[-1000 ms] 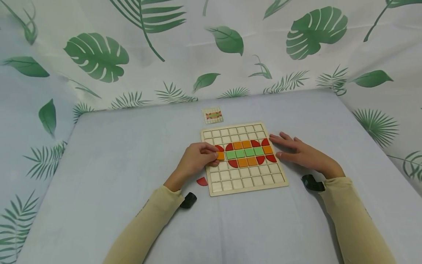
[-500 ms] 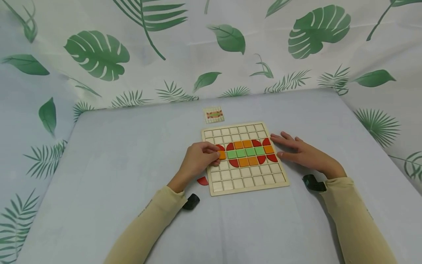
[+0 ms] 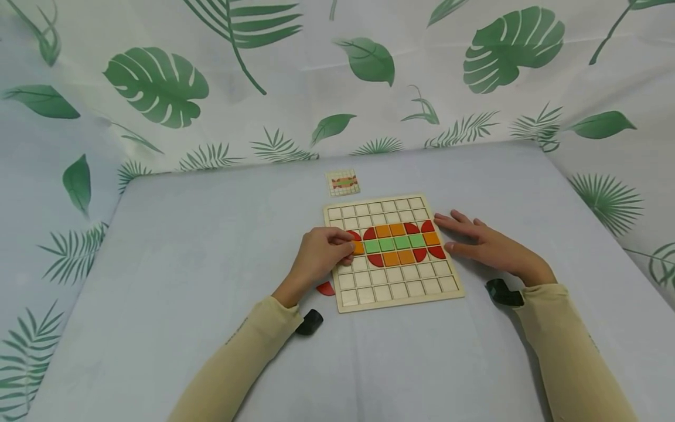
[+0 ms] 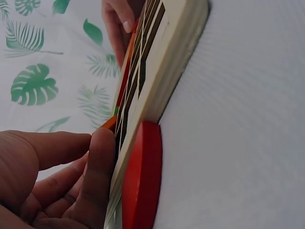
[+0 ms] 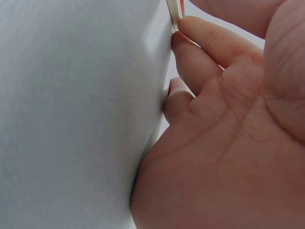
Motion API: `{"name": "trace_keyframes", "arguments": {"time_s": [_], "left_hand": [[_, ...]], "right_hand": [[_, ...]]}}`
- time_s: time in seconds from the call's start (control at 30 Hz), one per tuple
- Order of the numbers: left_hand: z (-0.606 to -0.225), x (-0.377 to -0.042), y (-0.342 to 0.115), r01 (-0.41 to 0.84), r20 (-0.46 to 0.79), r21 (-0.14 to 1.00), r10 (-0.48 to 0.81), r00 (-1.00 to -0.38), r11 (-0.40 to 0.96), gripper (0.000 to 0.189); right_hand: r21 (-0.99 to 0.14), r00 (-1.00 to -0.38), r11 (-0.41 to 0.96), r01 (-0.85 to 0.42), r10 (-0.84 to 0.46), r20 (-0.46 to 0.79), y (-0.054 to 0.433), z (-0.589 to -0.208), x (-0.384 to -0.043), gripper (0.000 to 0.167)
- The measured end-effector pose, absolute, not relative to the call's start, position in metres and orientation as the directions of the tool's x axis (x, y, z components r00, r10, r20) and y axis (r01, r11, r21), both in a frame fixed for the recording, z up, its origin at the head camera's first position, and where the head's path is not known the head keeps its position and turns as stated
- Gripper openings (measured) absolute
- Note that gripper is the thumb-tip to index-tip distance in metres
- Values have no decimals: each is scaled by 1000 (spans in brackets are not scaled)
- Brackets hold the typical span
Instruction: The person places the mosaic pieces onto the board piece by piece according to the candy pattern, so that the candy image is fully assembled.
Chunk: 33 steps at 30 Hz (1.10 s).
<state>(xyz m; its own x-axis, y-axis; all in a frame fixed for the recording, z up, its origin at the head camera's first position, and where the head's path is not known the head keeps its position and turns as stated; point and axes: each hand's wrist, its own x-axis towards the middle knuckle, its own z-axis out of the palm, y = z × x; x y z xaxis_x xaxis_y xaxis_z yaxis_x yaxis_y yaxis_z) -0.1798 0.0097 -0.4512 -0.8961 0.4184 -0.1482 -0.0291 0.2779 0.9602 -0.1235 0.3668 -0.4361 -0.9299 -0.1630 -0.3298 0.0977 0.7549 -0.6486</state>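
In the head view, a pale wooden grid board [image 3: 401, 290] lies on the table with orange, green and red tiles set in its middle rows. My left hand [image 3: 320, 255] pinches an orange square tile [image 3: 359, 248] at the left column, just left of the green tiles [image 3: 387, 244]. Seen from the left wrist, that orange tile [image 4: 110, 122] is tilted at the fingertips. My right hand [image 3: 490, 249] rests at the board's right edge, fingers extended and holding nothing. A red quarter-circle tile [image 3: 326, 288] lies loose against the board's left side.
Behind the board lies a small card [image 3: 344, 183] printed with a grid and a coloured pattern. The white-covered table [image 3: 211, 246] meets a leaf-printed cloth [image 3: 295, 76] at the back. Dark wrist devices [image 3: 310, 322] show at both sleeve cuffs.
My left hand has nudged the orange tile slightly right, closer to the green row. The right hand keeps its place at the board's edge. The head view has shifted a little.
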Motion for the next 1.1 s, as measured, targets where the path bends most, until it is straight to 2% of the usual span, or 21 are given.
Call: {"name": "trace_keyframes", "arguments": {"time_s": [0.83, 1.1], "left_hand": [[-451, -176, 10, 51, -69, 960, 410, -909, 274, 9], [-451, -176, 10, 6, -94, 972, 410, -907, 236, 10]], "right_hand": [[-659, -931, 747, 88, -174, -322, 368, -436, -126, 77], [-671, -932, 738, 76, -186, -310, 368, -438, -125, 76]]}}
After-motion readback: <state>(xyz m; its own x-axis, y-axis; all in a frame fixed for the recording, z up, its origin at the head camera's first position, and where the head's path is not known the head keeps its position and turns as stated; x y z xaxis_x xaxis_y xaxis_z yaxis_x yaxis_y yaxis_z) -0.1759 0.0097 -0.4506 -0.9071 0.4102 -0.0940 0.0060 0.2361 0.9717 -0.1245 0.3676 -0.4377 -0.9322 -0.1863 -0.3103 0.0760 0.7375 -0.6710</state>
